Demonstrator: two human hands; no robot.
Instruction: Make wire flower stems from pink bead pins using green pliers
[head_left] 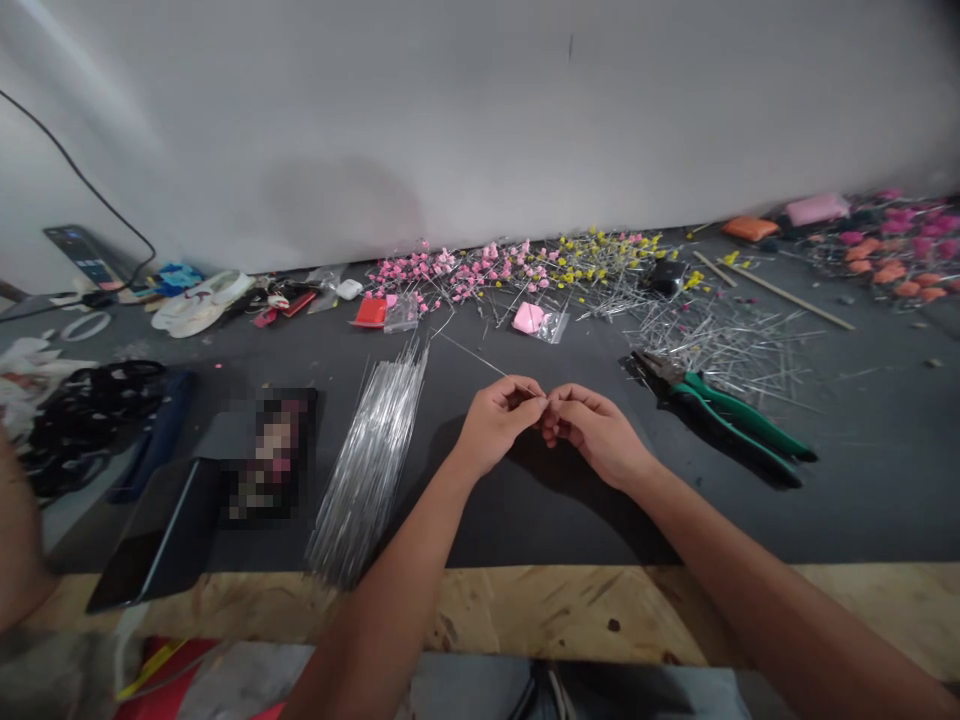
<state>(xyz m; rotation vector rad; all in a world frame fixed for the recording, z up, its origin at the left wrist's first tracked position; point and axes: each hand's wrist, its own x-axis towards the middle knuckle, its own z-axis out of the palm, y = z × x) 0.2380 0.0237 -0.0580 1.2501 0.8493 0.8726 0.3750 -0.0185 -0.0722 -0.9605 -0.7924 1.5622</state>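
My left hand (496, 420) is closed in a pinch on a thin silvery wire (474, 354), whose long free end slants up and to the left. Against those fingertips, my right hand (596, 432) pinches at the wire's near end. The exact grip point is small and partly hidden by the fingers. A thick bundle of straight wires (371, 455) lies on the dark table to the left of my hands. To the right rest pliers (731, 415) with green and black handles, their jaws toward a heap of short wires (720, 345).
Pink-tipped wires (457, 268) and yellow-tipped wires (611, 255) line the wall, with a pink packet (529, 318) and a red packet (370, 312) before them. Orange and magenta pieces (892, 260) lie far right. A dark phone-like device (161, 535) overhangs the left front edge. Someone's arm (19, 540) shows far left.
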